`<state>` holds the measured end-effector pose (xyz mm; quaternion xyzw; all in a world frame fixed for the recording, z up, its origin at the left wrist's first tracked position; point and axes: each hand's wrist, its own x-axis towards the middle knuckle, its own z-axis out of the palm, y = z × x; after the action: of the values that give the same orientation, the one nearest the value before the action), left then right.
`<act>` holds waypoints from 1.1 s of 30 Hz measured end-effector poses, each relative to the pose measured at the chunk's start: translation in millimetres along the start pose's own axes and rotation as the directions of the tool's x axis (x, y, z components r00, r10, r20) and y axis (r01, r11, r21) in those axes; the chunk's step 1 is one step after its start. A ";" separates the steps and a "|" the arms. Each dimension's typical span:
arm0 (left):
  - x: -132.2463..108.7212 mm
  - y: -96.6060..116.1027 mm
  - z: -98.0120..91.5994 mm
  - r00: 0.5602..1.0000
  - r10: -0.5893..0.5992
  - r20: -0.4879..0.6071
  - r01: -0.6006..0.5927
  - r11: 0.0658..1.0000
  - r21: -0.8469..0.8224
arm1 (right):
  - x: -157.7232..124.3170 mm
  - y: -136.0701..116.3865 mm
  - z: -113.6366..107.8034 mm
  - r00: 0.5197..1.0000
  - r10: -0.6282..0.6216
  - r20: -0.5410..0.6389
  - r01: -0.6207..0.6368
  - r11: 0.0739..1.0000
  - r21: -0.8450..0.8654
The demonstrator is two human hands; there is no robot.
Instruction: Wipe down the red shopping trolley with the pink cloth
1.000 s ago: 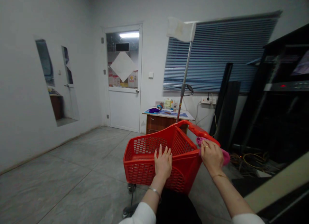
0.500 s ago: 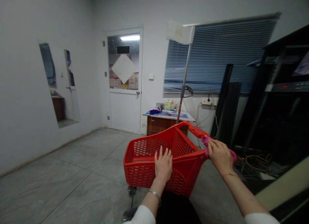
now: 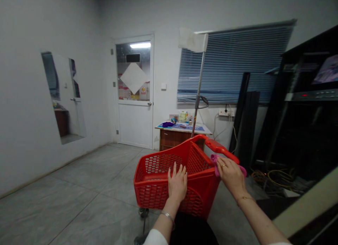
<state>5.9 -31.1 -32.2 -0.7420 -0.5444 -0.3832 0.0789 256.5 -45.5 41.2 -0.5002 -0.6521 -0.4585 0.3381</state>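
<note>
A red plastic shopping cart point(image 3: 151, 183) with slotted sides stands in front of me. My left hand point(image 3: 177, 183) lies over its near rim, fingers stretched out and pointing into the basket; the thumb is hidden. Bunched in my right hand point(image 3: 231, 175) is a pink cloth point(image 3: 215, 160), pressed against the cart's rim just below the end of the red push handle point(image 3: 218, 146). Part of the cloth sticks out on the hand's far right side. A pole with a white flag point(image 3: 194, 40) rises behind the handle.
Behind the cart, a small desk point(image 3: 173, 141) carries a purple cloth point(image 3: 167, 124) and bottles. A white door point(image 3: 134, 125) and a mirror point(image 3: 70, 121) are to the left. Dark racks, a yellow cable point(image 3: 277, 179) and a pale beam point(image 3: 303, 206) stand or lie at right.
My right hand has moved left along the rim with the pink cloth, baring more of the handle's end. The left hand stays on the near rim. The view has shifted slightly.
</note>
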 end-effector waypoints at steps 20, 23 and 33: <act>-0.7 1.9 -4.1 1.000 0.005 0.024 -0.005 1.000 -0.011 | 0.5 -34.4 2.8 0.997 -0.052 0.063 0.045 0.994 0.104; 0.0 1.4 -3.0 1.000 0.001 0.019 0.000 1.000 -0.031 | 7.7 14.9 6.7 0.999 0.039 0.036 -0.040 0.999 0.027; -0.6 4.2 -3.1 0.999 -0.020 0.027 0.021 1.000 -0.022 | -4.1 -46.3 11.6 0.995 0.074 -0.062 -0.074 0.997 0.003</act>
<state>8.0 -34.9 -29.2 -0.7423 -0.5486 -0.3801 0.0595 213.2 -39.7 21.4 -0.5097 -0.6223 -0.4608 0.3750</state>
